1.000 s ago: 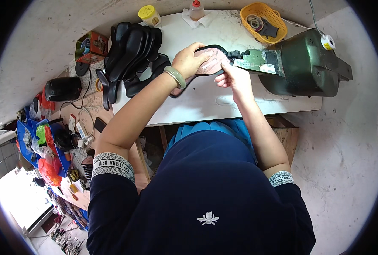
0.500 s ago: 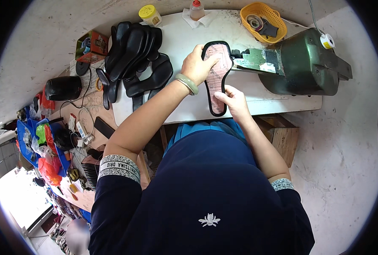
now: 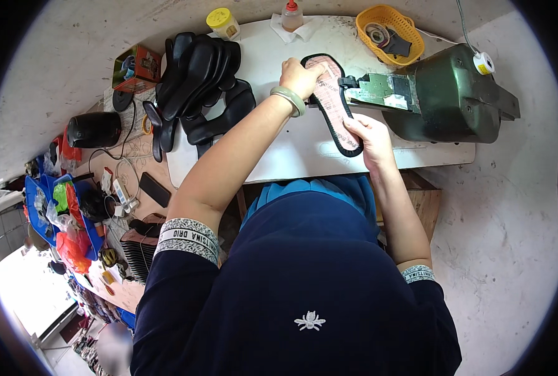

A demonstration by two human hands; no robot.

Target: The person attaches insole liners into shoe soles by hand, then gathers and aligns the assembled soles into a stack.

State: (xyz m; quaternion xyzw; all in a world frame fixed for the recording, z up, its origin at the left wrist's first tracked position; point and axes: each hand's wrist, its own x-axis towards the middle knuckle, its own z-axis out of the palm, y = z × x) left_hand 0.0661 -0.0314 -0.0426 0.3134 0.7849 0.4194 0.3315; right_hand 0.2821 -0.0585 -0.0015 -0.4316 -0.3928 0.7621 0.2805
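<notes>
Over the white table I hold a shoe insole point(image 3: 332, 103) with a pinkish, printed face and a black edging. My left hand point(image 3: 301, 78) grips its wide far end, thumb on the pink face. Lower down, my right hand point(image 3: 370, 138) pinches the right edge near the heel end, thumb on top and fingers mostly hidden beneath. The insole tilts with its heel toward the right. Its right edge lies at the small black working head point(image 3: 348, 82) on the end of a green machine point(image 3: 451, 94); whether the edge sits inside that head I cannot tell.
A pile of black padded soles point(image 3: 197, 75) covers the table's left part. Along the back stand a yellow-lidded jar point(image 3: 223, 24), a red-tipped bottle point(image 3: 292, 17) and a yellow basket point(image 3: 389, 31) with tape rolls. Left are a phone point(image 3: 155, 189), cables and a blue crate point(image 3: 41, 210).
The insole has turned, its heel end swinging right and its edge coming against the machine's head. My right hand moved right and slightly away from me; my left shifted slightly right.
</notes>
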